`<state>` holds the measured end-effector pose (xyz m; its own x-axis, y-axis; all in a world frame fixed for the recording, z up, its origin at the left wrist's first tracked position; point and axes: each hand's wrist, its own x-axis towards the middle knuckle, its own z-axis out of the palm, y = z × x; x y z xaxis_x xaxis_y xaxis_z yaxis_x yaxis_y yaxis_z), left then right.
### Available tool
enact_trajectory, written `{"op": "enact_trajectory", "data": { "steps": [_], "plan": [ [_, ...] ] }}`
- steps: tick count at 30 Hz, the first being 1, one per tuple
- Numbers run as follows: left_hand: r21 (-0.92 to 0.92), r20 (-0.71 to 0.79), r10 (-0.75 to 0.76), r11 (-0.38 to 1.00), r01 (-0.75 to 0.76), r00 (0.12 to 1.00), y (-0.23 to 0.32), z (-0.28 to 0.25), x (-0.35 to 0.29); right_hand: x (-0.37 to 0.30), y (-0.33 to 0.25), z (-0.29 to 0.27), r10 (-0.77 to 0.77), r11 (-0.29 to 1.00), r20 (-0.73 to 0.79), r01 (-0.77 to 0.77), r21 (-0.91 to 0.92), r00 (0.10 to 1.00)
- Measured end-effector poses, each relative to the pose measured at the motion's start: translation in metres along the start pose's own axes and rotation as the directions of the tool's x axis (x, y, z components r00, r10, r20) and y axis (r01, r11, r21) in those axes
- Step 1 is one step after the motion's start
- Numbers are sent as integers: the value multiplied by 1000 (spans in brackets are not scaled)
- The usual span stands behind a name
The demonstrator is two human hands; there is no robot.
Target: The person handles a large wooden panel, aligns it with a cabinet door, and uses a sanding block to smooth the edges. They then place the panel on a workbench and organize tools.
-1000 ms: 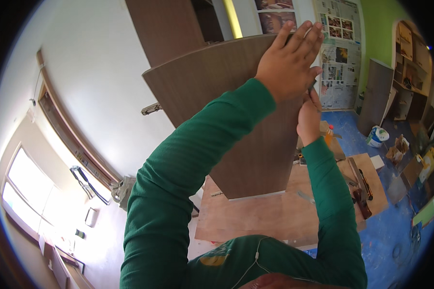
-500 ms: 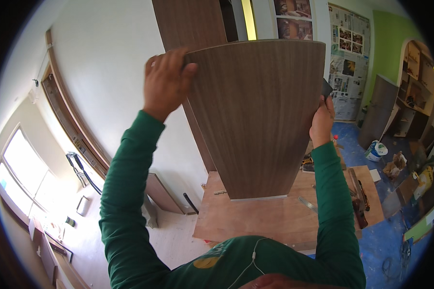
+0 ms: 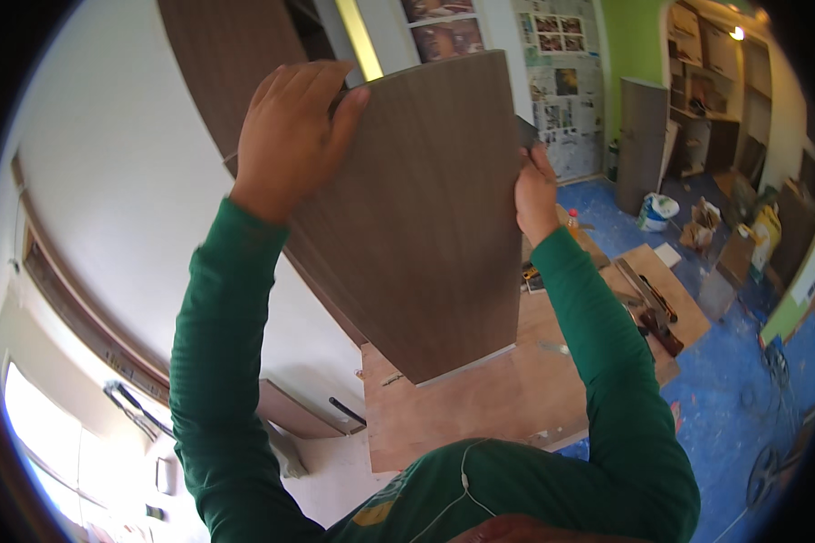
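Note:
A brown wood-grain panel [image 3: 426, 208] stands on end on a plywood work surface [image 3: 471, 403], its top edge slightly curved. My left hand [image 3: 294, 131] is hooked over the panel's upper left corner, with the thumb on the near face and the fingers at the top edge. At the upper right edge, my right hand [image 3: 538, 195] pinches a dark flat piece [image 3: 527, 132] against or close beside the panel. Whether that piece is sandpaper cannot be told, since the panel hides part of it.
A wooden hand plane [image 3: 661, 333] and a metal strip [image 3: 554, 347] lie on the work surface to the right. Beyond are a white bucket [image 3: 657, 212] and a leaning board [image 3: 641, 145] on blue floor covering. A tall brown panel [image 3: 213, 63] stands against the wall behind.
My view has swung to the right and tilted, so the scene sits further left and leans. Both hands keep their places at the panel's edges; the right still holds the dark piece.

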<state>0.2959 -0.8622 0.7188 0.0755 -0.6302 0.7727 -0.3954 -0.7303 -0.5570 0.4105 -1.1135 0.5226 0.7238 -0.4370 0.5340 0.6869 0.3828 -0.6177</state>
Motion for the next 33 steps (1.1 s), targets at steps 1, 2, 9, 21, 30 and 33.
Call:
{"op": "enact_trajectory", "data": {
  "steps": [1, 2, 9, 21, 30, 33],
  "plan": [
    [-73, 51, -27, 997, 31, 998, 4, 9, 15, 0, 1, 2, -14, 1000, 9, 14, -24, 1000],
    [-141, 105, -51, 988, 65, 993, 10, 19, 30, -1, 2, 3, -30, 998, 15, 30, -48, 999],
    [30, 475, -154, 987, 158, 867, 91, 79, 112, 14, 23, -11, -115, 981, 6, 114, -158, 993],
    [-344, 586, -29, 896, 281, 809, 43, 91, 133, 6, -33, -17, -227, 935, 221, 276, -223, 948],
    [-224, 828, -104, 839, 496, 550, 14, 55, 104, -21, -39, 0, -486, 737, 364, 596, -317, 795],
    [-247, 765, -69, 887, 391, 640, 20, 53, 106, 2, -61, 24, -613, 637, 335, 698, -326, 716]
  ]
}}
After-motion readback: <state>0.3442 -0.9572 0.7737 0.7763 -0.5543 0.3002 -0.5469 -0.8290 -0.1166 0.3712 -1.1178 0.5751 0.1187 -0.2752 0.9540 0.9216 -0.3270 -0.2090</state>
